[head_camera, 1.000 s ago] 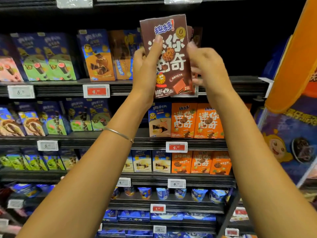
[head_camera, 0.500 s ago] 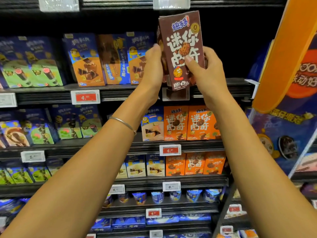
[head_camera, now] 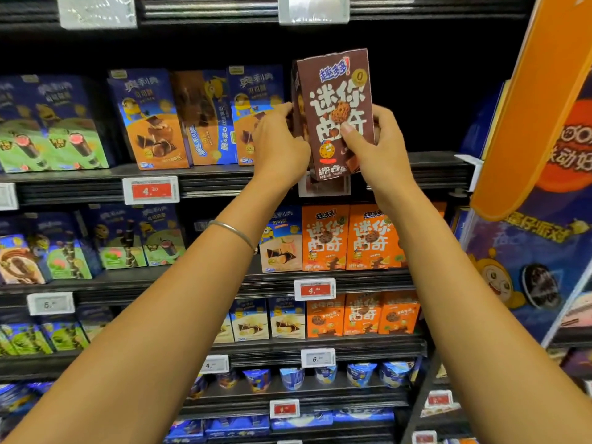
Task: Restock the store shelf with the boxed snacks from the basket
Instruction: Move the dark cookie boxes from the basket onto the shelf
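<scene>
Left hand: the left hand [head_camera: 282, 145] is closing round the left edge of the brown snack box [head_camera: 336, 113], fingers wrapping behind it.
Right hand: the right hand [head_camera: 371, 145] is gripping the box's right edge, thumb pressing its front.
Box: it is being held upright between both hands, its base hovering just above the top shelf [head_camera: 432, 165] lip.
Gap: dark empty space is showing beyond the right hand; the blue boxes [head_camera: 256, 113] are standing just past the left hand.
Doing it well: probably keeping the box level, sliding it straight back, label facing out, and avoiding nudging the blue neighbours.
Basket: not showing.
</scene>
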{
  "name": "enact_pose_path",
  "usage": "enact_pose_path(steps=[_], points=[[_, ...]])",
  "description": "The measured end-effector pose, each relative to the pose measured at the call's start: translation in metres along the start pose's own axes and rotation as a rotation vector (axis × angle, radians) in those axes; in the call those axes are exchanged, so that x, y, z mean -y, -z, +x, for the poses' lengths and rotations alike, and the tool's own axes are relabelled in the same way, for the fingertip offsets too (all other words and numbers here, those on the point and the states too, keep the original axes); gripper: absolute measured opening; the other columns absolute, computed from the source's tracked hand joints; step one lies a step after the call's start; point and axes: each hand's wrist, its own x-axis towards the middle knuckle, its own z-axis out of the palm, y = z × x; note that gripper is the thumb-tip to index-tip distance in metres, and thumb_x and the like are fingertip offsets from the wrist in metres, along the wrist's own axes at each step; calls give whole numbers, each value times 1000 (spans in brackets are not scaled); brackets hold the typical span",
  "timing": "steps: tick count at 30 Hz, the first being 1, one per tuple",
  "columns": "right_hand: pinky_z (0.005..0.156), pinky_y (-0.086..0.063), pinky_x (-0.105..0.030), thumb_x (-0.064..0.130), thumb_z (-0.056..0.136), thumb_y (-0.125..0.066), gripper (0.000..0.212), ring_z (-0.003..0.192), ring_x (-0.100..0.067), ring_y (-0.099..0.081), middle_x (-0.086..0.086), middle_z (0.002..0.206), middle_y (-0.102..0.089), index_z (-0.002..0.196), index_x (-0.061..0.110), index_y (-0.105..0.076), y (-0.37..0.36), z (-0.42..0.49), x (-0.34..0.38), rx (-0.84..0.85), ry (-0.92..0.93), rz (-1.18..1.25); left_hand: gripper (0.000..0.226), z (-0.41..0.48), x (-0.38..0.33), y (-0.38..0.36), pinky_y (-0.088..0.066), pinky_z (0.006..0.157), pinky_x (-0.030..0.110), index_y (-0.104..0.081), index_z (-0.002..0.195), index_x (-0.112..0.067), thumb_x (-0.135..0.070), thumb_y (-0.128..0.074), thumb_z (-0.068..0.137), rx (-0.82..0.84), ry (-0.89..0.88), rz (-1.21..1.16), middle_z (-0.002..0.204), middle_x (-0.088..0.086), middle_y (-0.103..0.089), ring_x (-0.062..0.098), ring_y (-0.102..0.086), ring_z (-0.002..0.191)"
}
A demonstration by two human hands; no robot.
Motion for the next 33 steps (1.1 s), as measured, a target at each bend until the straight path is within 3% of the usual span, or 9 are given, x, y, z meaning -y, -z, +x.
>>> enact_pose_path(steps=[5, 9, 12, 16, 19, 24, 26, 30, 33], points=[[75, -57, -17, 28, 97, -67, 46, 108, -3, -67, 0, 128, -63, 137, 16, -47, 19, 3, -4, -85, -3, 50, 58, 2, 5, -7, -59, 98, 44, -53, 147, -16, 0, -67, 94, -27, -4, -14, 139, 4, -63, 21, -61, 127], [81, -60, -25, 30, 99, -63, 47, 110, -7, -66, 2, 128, -59, 138, 16, -40, 35, 7, -11, -276, -25, 44, 62, 2, 4, -12, -56, 102, 46, -49, 147, -16, -19, -78, 93, -30, -16, -7, 142, 5, -57, 22, -57, 131], [92, -58, -33, 29, 101, -58, 49, 115, -9, -62, -1, 133, -55, 141, 17, -33, 39, 19, -13, -314, -20, -74, 60, 3, 3, -13, -56, 102, 45, -50, 145, -16, -22, -79, 93, -42, -35, 17, 139, 4, -58, 21, -58, 128], [96, -56, -41, 26, 102, -56, 49, 123, -19, -57, -8, 141, -47, 141, 14, -30, 41, 45, -18, -257, -71, -293, 66, 2, 2, -15, -56, 100, 47, -44, 147, -17, -21, -79, 92, -64, -60, 90, 140, 5, -57, 23, -58, 127], [98, -54, -46, 24, 101, -56, 47, 124, -25, -56, -11, 141, -49, 139, 14, -29, 44, 62, -28, -214, -147, -381, 83, -1, 0, -16, -57, 98, 47, -29, 159, -24, -16, -78, 93, -75, -110, 127, 142, 9, -54, 26, -56, 128], [99, -53, -51, 24, 100, -58, 50, 123, -33, -57, -16, 140, -52, 141, 10, -31, 41, 91, -39, -195, -248, -527, 105, -4, 0, -19, -60, 84, 50, -2, 166, -39, -11, -74, 95, -99, -181, 240, 133, 13, -48, 28, -61, 110], [99, -53, -47, 20, 99, -58, 46, 122, -34, -57, -18, 139, -53, 139, 7, -40, 37, 105, -42, -190, -284, -596, 101, -1, 1, -21, -60, 87, 50, -5, 167, -37, -13, -73, 96, -96, -199, 291, 139, 13, -46, 28, -59, 117], [78, -44, -32, 15, 98, -54, 34, 108, -33, -60, -21, 130, -60, 128, -1, -57, 28, 131, -52, -129, -310, -755, 94, 3, 7, -29, -53, 84, 39, -14, 166, -32, -19, -75, 95, -181, -234, 443, 144, 13, -46, 30, -53, 125], [84, -43, -33, 17, 102, -48, 37, 122, -36, -56, -22, 136, -56, 132, -4, -56, 22, 146, -59, -17, -330, -898, 95, 3, 13, -35, -48, 83, 40, -18, 165, -28, -21, -79, 92, -223, -239, 528, 147, 12, -47, 31, -51, 131]])
